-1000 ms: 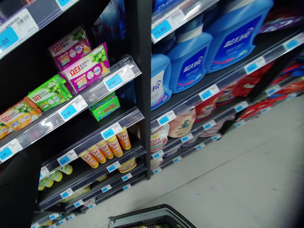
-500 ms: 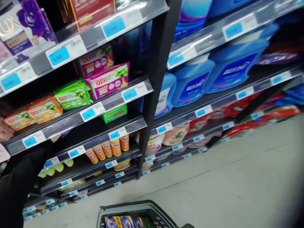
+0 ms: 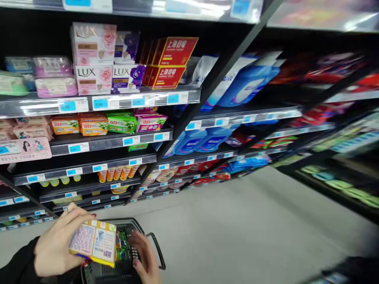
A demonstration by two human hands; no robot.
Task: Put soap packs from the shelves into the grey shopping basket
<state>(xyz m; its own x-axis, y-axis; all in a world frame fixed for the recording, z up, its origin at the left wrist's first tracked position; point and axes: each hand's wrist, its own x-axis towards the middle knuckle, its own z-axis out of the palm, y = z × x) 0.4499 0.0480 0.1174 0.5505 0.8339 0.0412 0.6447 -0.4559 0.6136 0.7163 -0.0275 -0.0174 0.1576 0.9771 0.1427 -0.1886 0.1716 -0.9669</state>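
Note:
My left hand (image 3: 60, 244), a ring on one finger, grips a yellow-and-white soap pack (image 3: 93, 242) printed with text and a QR code. The pack is tilted above a dark shopping basket (image 3: 130, 220). Over the basket's right part, my right hand (image 3: 146, 252) has thumb and fingers apart; it holds nothing and stays clear of the pack. Small green packs (image 3: 121, 245) show inside the basket between the hands. The soap pack and my left forearm hide much of the basket's left side.
Store shelves fill the left and back, with boxed LUX soap (image 3: 94, 79), red boxes (image 3: 168, 77), orange tubes (image 3: 114, 173) and blue detergent bottles (image 3: 191, 141). Grey floor (image 3: 225, 228) lies right of the basket. Another shelf (image 3: 328, 185) stands at far right.
My left hand has come out of the left shelf area and now holds the soap pack over the basket. My right hand has come into view. The camera view has swung and widened.

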